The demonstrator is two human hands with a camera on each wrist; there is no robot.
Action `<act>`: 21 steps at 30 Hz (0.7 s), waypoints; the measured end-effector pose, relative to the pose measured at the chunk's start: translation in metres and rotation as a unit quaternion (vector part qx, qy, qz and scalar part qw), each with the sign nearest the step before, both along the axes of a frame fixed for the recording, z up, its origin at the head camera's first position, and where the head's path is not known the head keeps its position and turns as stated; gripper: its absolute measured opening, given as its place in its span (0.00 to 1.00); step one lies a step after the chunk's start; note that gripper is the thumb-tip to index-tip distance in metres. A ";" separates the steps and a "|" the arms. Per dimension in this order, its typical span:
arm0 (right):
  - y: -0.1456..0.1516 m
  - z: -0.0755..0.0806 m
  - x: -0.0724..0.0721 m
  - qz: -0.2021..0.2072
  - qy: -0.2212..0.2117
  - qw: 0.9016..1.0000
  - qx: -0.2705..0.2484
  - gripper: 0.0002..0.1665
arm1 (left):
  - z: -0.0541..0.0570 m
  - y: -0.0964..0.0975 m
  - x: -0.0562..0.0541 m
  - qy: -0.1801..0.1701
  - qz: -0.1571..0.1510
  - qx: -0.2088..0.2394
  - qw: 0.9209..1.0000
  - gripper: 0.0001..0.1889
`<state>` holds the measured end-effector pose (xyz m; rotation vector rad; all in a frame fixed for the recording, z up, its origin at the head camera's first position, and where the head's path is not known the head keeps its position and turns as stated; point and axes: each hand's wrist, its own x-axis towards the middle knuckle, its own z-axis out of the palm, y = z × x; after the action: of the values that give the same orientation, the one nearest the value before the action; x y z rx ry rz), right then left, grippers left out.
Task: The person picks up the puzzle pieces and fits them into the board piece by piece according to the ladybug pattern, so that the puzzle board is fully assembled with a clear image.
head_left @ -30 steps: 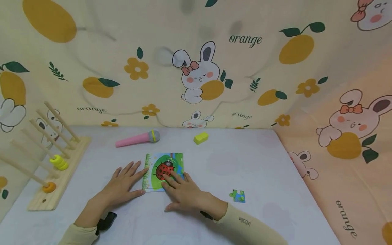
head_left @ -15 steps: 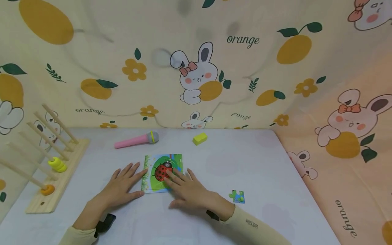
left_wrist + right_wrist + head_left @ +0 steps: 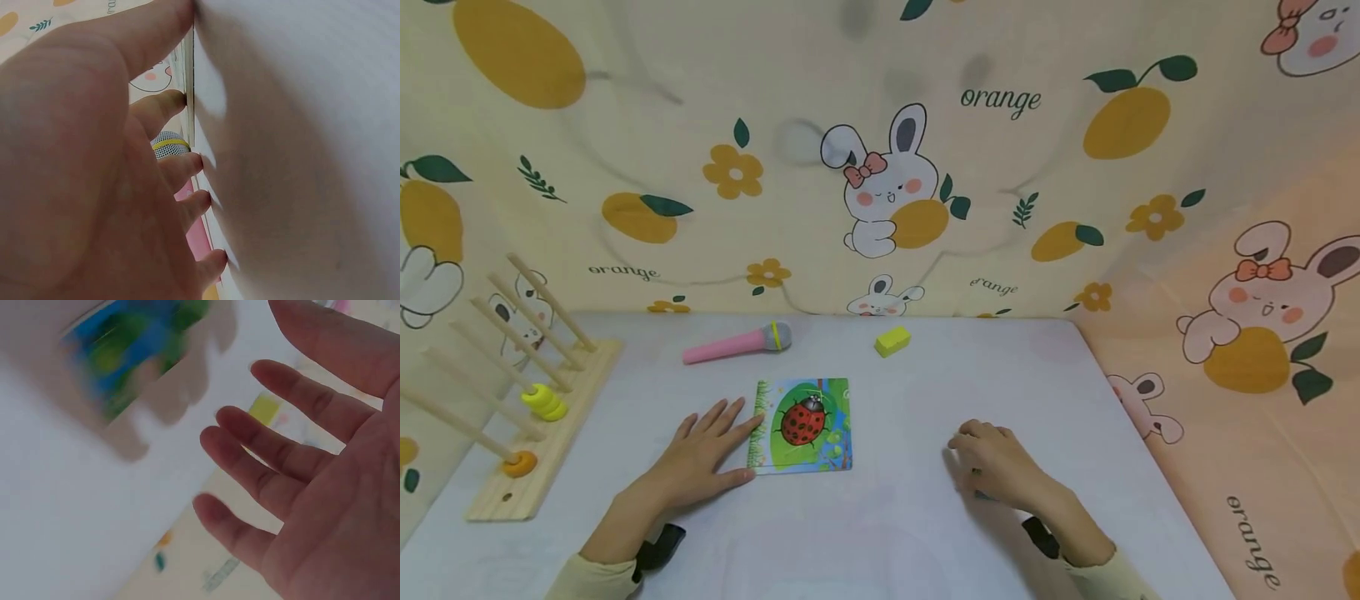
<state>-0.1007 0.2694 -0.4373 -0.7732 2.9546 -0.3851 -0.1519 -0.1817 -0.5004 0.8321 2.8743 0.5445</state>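
Observation:
A ladybug jigsaw puzzle (image 3: 802, 423) lies flat on the white table. My left hand (image 3: 692, 458) rests beside it with spread fingers, its thumb and index fingertips at the puzzle's left edge. Off to the right, my right hand (image 3: 1000, 462) hovers palm down over a loose puzzle piece (image 3: 985, 496), which it mostly hides in the head view. The right wrist view shows that green and blue piece, blurred, on the table, apart from the relaxed, slightly bent fingers (image 3: 234, 444). Nothing is held in either hand.
A pink toy microphone (image 3: 730, 344) and a yellow block (image 3: 892, 341) lie behind the puzzle. At the left stands a wooden peg rack (image 3: 512, 498) with yellow and orange rings on its pegs. A printed bunny cloth (image 3: 880, 50) hangs behind the table.
My right hand has lifted off the puzzle and moved right to above the loose piece, uncovering the ladybug picture. My left hand stays where it was.

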 end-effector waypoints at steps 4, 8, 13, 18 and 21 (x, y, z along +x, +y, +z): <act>0.022 -0.004 0.007 -0.052 -0.033 0.998 -0.019 0.30 | 0.002 0.000 0.000 -0.006 -0.001 0.007 1.000 0.40; 0.031 -0.013 0.013 -0.088 -0.051 0.994 -0.026 0.31 | 0.003 -0.001 0.001 -0.004 -0.002 0.010 1.000 0.40; 0.033 -0.024 0.017 -0.103 -0.038 0.994 -0.029 0.31 | 0.003 -0.001 0.003 0.001 0.001 0.007 1.000 0.40; 0.035 -0.026 0.019 -0.116 -0.034 0.992 -0.025 0.31 | 0.002 0.000 0.001 0.004 -0.002 0.007 1.000 0.40; 0.037 -0.025 0.019 -0.114 -0.042 0.992 -0.040 0.30 | 0.002 0.001 0.001 0.002 -0.002 0.008 1.000 0.40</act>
<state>-0.0815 0.3066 -0.4626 -0.4136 2.9693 -0.5377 -0.1513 -0.1809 -0.4981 0.8426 2.8754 0.5661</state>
